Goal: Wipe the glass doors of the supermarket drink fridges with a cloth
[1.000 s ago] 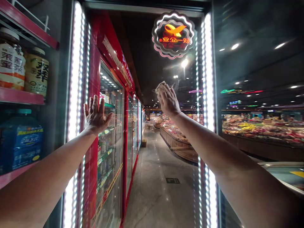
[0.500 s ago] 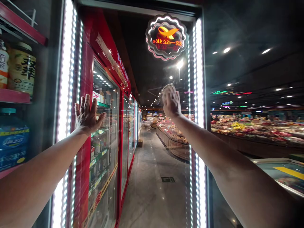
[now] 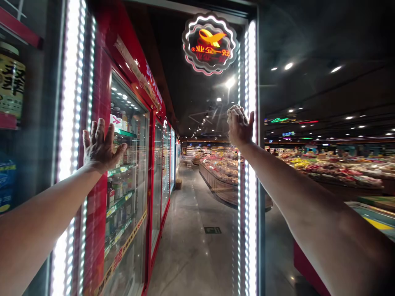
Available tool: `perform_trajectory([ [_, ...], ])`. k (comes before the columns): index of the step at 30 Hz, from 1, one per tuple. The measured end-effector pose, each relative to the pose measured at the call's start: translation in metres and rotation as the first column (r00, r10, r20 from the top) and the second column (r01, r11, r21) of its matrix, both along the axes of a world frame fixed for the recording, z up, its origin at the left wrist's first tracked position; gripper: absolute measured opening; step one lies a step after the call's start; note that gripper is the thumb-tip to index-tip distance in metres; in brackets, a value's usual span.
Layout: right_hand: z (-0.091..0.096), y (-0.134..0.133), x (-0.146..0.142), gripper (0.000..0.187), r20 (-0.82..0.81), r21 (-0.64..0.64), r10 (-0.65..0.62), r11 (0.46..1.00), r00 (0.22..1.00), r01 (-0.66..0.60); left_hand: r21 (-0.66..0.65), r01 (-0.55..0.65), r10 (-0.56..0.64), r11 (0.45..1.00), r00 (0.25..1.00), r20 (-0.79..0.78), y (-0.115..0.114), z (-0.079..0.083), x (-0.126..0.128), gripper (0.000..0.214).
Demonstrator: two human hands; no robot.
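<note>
A clear glass door pane (image 3: 197,102) stands in front of me, edged by bright LED strips. Flat against its left part, beside the left LED strip (image 3: 68,102), rests my left hand (image 3: 100,149), fingers spread and holding nothing. My right hand (image 3: 242,132) is raised near the right LED strip (image 3: 252,74), its fingers closed over a pale, crumpled cloth (image 3: 235,112) pressed to the glass. The thumb sticks out to the right. Part of the cloth is hidden behind the fingers.
A lit, scalloped sign (image 3: 210,43) hangs at the top of the pane. Red drink coolers (image 3: 151,181) line the left side beyond it. Bottles (image 3: 11,80) sit on a shelf at far left. Goods-filled display counters (image 3: 220,170) stand to the right of the grey floor aisle (image 3: 185,230).
My right hand has moved right with the cloth, from over the aisle to the right LED strip. The whole view has shifted a little; my left hand keeps its place on the glass.
</note>
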State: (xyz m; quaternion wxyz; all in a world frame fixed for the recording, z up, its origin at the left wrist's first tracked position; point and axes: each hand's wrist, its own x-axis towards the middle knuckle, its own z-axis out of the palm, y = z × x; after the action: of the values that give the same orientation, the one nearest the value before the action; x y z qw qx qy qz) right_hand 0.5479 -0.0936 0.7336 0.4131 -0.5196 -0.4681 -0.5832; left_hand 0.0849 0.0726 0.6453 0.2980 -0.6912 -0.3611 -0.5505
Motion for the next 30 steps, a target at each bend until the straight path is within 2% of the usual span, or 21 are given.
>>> perform_trajectory([
  [5,-0.043,-0.016,-0.001,0.046,0.043,-0.024,-0.031,0.999,0.999,0.032,-0.021,0.0,0.001,1.0,1.0,0.002,0.001,-0.001,0.0,0.083],
  [7,-0.047,-0.025,0.004,0.046,0.092,-0.064,-0.062,0.996,0.994,0.068,-0.014,-0.004,0.004,1.0,1.0,0.008,0.002,-0.001,0.0,0.082],
  [9,-0.036,-0.032,0.013,0.045,0.131,-0.092,-0.1,0.989,0.986,0.113,0.004,0.004,-0.004,1.0,1.0,0.012,0.002,-0.001,0.0,0.081],
  [13,0.004,-0.04,0.034,0.044,0.173,-0.079,-0.157,0.982,0.972,0.173,-0.008,0.033,-0.033,0.999,0.999,0.004,0.003,-0.001,-0.003,0.086],
  [15,0.01,-0.04,0.041,0.044,0.178,-0.073,-0.17,0.98,0.969,0.186,-0.009,0.028,-0.028,1.0,1.0,0.0,0.003,-0.001,-0.003,0.087],
  [17,-0.002,-0.039,0.042,0.044,0.159,-0.055,-0.178,0.981,0.971,0.189,0.003,0.016,-0.016,1.0,1.0,0.003,0.003,-0.002,-0.003,0.086],
  [22,-0.062,-0.043,0.031,0.045,0.159,-0.055,-0.189,0.978,0.969,0.2,0.012,0.026,-0.026,1.0,1.0,0.011,0.001,-0.003,0.0,0.088],
  [24,-0.068,-0.047,0.028,0.045,0.172,-0.078,-0.198,0.974,0.965,0.214,0.023,0.037,-0.037,0.999,0.999,0.013,0.001,-0.003,0.0,0.087],
  [26,-0.057,-0.048,0.028,0.045,0.164,-0.102,-0.185,0.974,0.969,0.203,0.029,0.044,-0.045,0.999,0.999,0.019,0.002,-0.003,-0.001,0.087],
  [30,-0.01,-0.033,0.028,0.045,0.061,-0.083,-0.105,0.99,0.993,0.11,0.039,0.042,-0.043,0.998,0.999,0.017,0.005,-0.003,-0.001,0.085],
])
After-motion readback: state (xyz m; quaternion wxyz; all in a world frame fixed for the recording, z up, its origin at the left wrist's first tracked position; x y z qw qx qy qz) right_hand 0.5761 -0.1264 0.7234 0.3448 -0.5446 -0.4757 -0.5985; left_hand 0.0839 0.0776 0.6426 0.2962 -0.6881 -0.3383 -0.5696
